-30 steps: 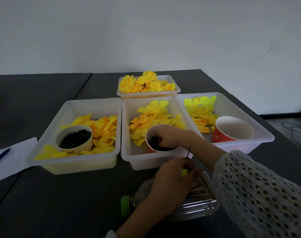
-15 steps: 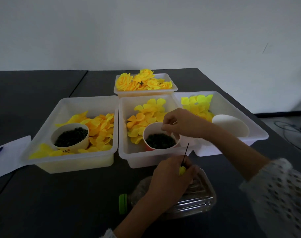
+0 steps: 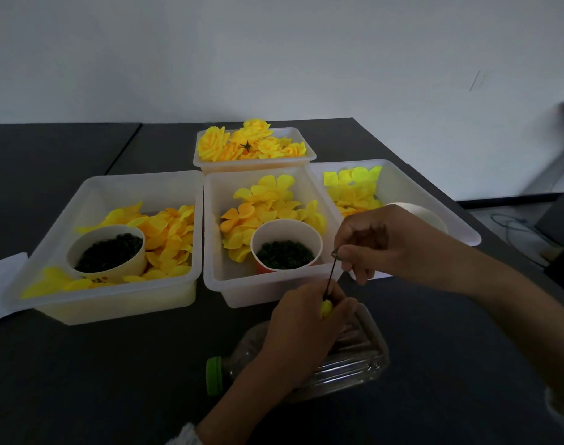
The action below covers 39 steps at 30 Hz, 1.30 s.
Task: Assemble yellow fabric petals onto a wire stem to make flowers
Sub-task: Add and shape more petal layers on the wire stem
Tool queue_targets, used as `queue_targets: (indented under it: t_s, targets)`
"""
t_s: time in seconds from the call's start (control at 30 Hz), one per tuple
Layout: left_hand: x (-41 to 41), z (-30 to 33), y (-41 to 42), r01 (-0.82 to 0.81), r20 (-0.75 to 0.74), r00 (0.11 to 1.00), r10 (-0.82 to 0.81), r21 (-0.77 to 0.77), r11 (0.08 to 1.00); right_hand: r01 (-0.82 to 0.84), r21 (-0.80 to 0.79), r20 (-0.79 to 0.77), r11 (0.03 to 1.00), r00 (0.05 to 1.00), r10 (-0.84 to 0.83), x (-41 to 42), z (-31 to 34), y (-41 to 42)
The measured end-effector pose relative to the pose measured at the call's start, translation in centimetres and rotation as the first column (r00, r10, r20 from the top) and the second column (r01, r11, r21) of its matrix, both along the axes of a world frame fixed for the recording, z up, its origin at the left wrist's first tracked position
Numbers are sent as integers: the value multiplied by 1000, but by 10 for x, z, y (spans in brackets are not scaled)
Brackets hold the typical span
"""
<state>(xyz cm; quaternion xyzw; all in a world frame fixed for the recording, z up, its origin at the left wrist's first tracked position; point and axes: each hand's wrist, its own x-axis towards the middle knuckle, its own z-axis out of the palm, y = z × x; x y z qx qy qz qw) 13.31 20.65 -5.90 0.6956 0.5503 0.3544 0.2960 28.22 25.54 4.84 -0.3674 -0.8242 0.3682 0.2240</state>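
My left hand grips a thin dark wire stem with a small yellow bud at its base, in front of the middle tray. My right hand pinches a tiny dark green piece at the top end of the wire. Behind the hands, the middle tray holds yellow petals and a red cup of dark green bits.
A left tray holds more yellow petals and a cup of dark bits. A right tray has pale yellow petals and a white cup. Finished flowers fill a back tray. A clear bottle lies under my left hand; paper is at far left.
My right hand left the red cup and came down and right to the top of the wire, pinching a small dark piece. My left hand stayed put holding the stem.
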Motion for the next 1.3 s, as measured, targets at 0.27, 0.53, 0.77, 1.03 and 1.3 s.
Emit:
queue_targets:
  t_s: [0.27, 0.53, 0.77, 1.03, 1.3]
  targets:
    - [0, -6, 1, -3, -12, 1000, 4, 34, 999, -6, 34, 21, 999, 1000, 5, -3, -3, -4]
    - [0, -10, 3, -23, -23, 999, 24, 34, 999, 17, 77, 85, 997, 996, -24, -2, -10, -3]
    - [-3, -16, 6, -11, -23, 1000, 12, 64, 998, -21, -24, 56, 1000, 998, 22, -13, -21, -12]
    - [-5, -16, 8, 19, 59, 998, -23, 68, 997, 68, -101, -42, 993, 997, -72, -18, -43, -18]
    - [-5, -15, 4, -20, 66, 998, 18, 36, 999, 98, -138, -113, 986, 987, -114, -21, -62, -28]
